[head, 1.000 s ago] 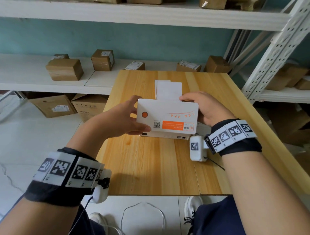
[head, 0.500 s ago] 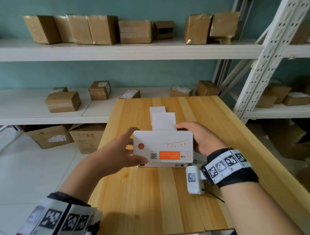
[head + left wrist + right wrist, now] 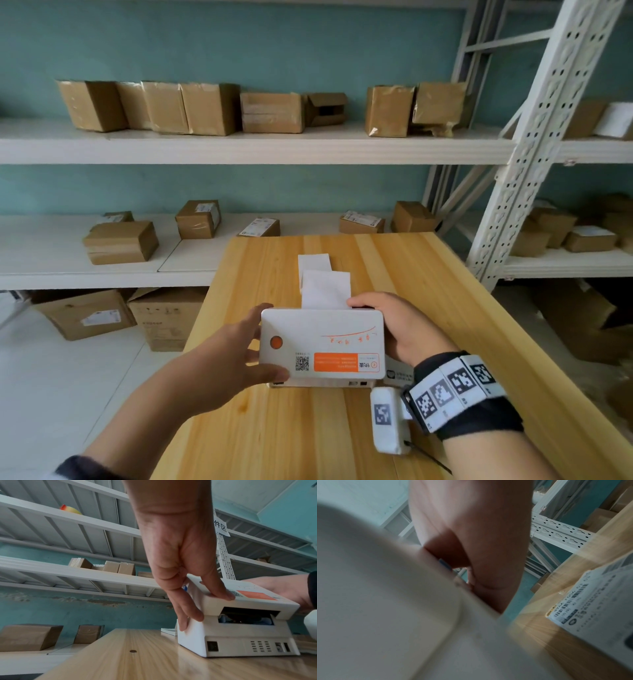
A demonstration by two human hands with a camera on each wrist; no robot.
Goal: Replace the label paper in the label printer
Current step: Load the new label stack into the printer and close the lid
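Note:
A white label printer (image 3: pixel 322 342) with an orange button and an orange sticker stands on the wooden table (image 3: pixel 308 438). My left hand (image 3: pixel 251 346) grips its left end, thumb on the lid and fingers down the side. My right hand (image 3: pixel 394 325) grips the right end, fingers curled over the far corner. White label paper (image 3: pixel 325 291) stretches away from the printer's far side across the table. In the left wrist view the printer (image 3: pixel 240 635) shows a dark slot under the lid, with my left hand (image 3: pixel 197 599) on its corner. The right wrist view is blurred: printer body (image 3: pixel 385 601) and my right hand (image 3: pixel 479 554).
A printed shipping label sheet (image 3: pixel 590 601) lies on the table just right of the printer. White shelves (image 3: pixel 239 147) with several cardboard boxes run behind and left of the table. A perforated metal rack post (image 3: pixel 534 137) stands at the right.
The head view has tilted upward, so the printer sits lower in the frame. Both hands have kept their hold on the printer's ends, and the printer has stayed in place.

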